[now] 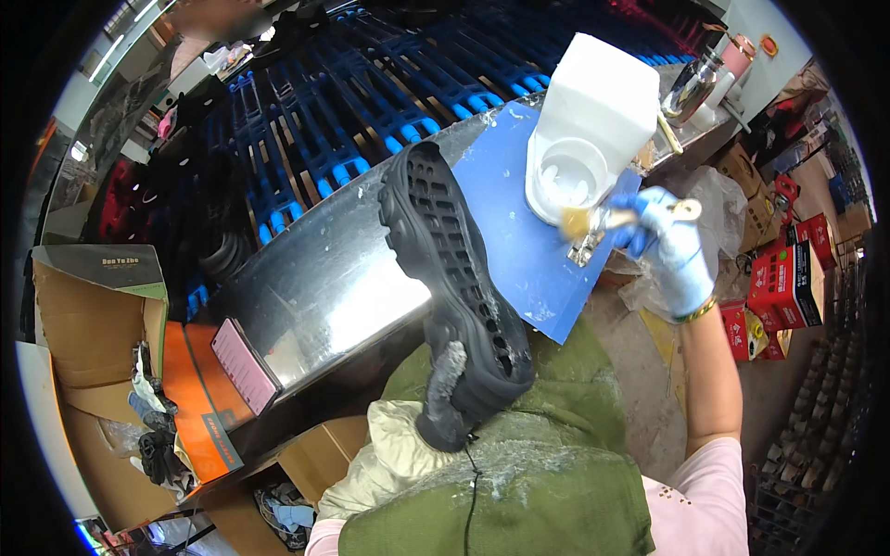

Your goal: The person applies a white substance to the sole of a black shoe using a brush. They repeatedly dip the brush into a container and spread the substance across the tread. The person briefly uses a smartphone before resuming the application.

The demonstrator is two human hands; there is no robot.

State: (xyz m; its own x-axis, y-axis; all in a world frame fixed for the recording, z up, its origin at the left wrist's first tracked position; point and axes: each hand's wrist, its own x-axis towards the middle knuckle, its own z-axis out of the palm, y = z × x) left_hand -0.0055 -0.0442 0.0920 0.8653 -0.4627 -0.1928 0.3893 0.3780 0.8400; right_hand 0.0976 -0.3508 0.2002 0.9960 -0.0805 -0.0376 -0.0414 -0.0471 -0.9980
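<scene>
A black shoe sole (pixel 445 232) with a grid of hollows stands tilted over the bench edge. My left hand (pixel 447 394), in a dark, grey-smeared glove, closes around its lower end. My right hand (pixel 672 246), in a blue and white glove, grips a brush (pixel 598 221) with pale bristles and a wooden handle. The bristles are slightly blurred, beside the mouth of a white plastic container (pixel 603 93). White liquid shows inside the container's round opening. A blue sheet (pixel 505 246) lies under it. A small metal piece (pixel 584 248) appears just below the brush.
Blue-tipped conveyor bars (pixel 343 171) run behind the metal bench (pixel 315 296). A pink phone-shaped object (pixel 244 366) leans at the bench's left side, near an open cardboard box (pixel 93 324). A metal flask (pixel 693 85) stands back right; red boxes (pixel 783 287) sit below.
</scene>
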